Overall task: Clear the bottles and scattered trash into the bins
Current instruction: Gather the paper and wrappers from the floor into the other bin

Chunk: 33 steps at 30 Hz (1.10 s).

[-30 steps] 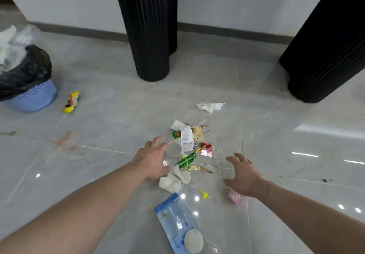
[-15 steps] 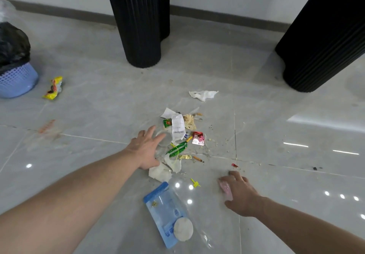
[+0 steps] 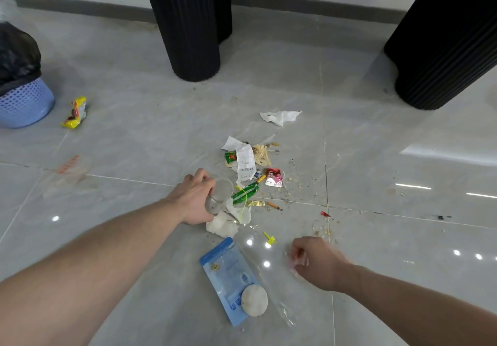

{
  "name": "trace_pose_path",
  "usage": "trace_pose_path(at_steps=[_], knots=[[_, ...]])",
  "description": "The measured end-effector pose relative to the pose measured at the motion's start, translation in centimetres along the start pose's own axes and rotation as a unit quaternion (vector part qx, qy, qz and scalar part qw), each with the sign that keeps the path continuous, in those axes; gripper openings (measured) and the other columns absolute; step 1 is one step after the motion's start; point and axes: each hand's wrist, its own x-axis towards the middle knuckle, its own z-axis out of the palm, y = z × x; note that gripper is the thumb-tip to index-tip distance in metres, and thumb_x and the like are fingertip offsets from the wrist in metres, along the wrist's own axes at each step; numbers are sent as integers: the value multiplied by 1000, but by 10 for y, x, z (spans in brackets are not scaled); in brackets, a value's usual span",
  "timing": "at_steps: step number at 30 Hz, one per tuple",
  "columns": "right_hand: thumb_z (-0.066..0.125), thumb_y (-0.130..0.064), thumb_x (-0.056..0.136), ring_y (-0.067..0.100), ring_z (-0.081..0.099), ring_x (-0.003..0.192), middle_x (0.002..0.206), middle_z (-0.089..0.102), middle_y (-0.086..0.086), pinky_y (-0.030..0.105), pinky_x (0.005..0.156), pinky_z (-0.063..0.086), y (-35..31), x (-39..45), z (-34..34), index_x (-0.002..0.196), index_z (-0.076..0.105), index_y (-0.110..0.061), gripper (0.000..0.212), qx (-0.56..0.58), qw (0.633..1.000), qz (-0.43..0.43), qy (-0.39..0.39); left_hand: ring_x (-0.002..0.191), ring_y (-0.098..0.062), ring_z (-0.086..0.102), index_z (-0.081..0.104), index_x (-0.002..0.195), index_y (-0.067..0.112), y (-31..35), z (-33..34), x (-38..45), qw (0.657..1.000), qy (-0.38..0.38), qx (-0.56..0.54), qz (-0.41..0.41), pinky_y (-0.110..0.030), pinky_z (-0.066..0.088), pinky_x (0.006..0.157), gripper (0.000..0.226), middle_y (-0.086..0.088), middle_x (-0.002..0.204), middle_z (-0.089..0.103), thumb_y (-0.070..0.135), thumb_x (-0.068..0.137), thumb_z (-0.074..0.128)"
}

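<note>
Two hands work: my left hand [image 3: 194,197] curls around a clear round plastic lid [image 3: 222,189]; right hand [image 3: 317,262] fingers [image 3: 297,254] pinch a pink wrapper [image 3: 293,267].

Single head-worn wide-angle view, forward and down; close over floor [image 3: 134,144] litter; wall beyond
</note>
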Motion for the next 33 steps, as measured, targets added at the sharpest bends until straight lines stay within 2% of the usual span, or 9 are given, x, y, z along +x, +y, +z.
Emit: trace_pose_path(at_steps=[3, 6, 8, 11, 14, 18, 23, 27, 33], knots=[[66, -21, 78, 6, 58, 89, 100, 59, -15, 15, 74, 46, -33, 3, 13, 85, 59, -37, 19, 11, 999, -38, -9, 121, -25, 42, 40, 129, 27, -1, 4, 2, 999, 25, -32, 11, -38, 49, 92, 76, 3, 136, 26, 43, 66, 81], [71, -27, 77, 19, 45, 111, 122, 40, -7, 31, 89, 48, -75, 5, 42, 119, 53, -31, 46, -52, 997, -50, -22, 141, -34, 28, 29, 150, 33, 5, 5, 6, 995, 12, -93, -24, -46, 42, 109, 94, 4, 160, 8, 47, 71, 80], [76, -35, 74, 23, 39, 114, 125, 33, -2, 37, 93, 47, -96, 4, 60, 131, 43, -24, 67, -98, 994, -45, -23, 149, -36, 18, 27, 153, 37, 10, 7, 10, 991, -1, -120, -60, -49, 35, 116, 92, 4, 166, -1, 52, 76, 75], [81, -43, 71, 26, 36, 115, 130, 30, 3, 42, 94, 45, -104, 4, 78, 135, 34, -19, 84, -147, 988, -42, -23, 150, -36, 17, 35, 150, 37, 12, 11, 17, 988, -7, -128, -85, -48, 32, 118, 83, 3, 167, 1, 58, 78, 71], [81, -40, 74, 27, 36, 115, 131, 30, 5, 43, 95, 43, -93, 1, 85, 136, 34, -17, 82, -193, 979, -63, -9, 145, -33, 26, 48, 133, 35, 9, 13, 16, 988, 4, -129, -83, -42, 37, 113, 68, 2, 162, 12, 60, 74, 73], [79, -30, 78, 26, 40, 114, 131, 33, 3, 40, 98, 44, -71, -2, 86, 139, 32, -19, 78, -191, 979, -74, 8, 133, -29, 37, 48, 118, 28, 7, 13, 11, 989, 25, -122, -78, -42, 46, 102, 59, 4, 147, 28, 55, 74, 77], [73, -22, 81, 23, 45, 114, 127, 41, -2, 37, 99, 44, -48, -1, 66, 132, 31, -24, 66, -164, 984, -51, 42, 123, -26, 42, 38, 137, 24, 6, 8, 10, 991, 25, -96, -88, -41, 48, 96, 83, 3, 142, 34, 46, 68, 79], [80, -26, 76, 20, 46, 112, 126, 38, -4, 33, 96, 46, -30, 1, 51, 133, 31, -28, 75, -156, 986, -19, 54, 128, -29, 41, 27, 149, 26, 4, 10, 10, 993, 4, -59, -106, -43, 47, 99, 102, -2, 144, 41, 53, 67, 81], [76, -11, 74, 18, 46, 111, 124, 45, -9, 26, 91, 42, -22, -2, 45, 127, 37, -30, 69, -111, 992, -14, 52, 119, -27, 45, 39, 133, 21, -3, 15, 13, 989, 1, -28, -147, -41, 49, 93, 71, -3, 128, 55, 34, 75, 79]])
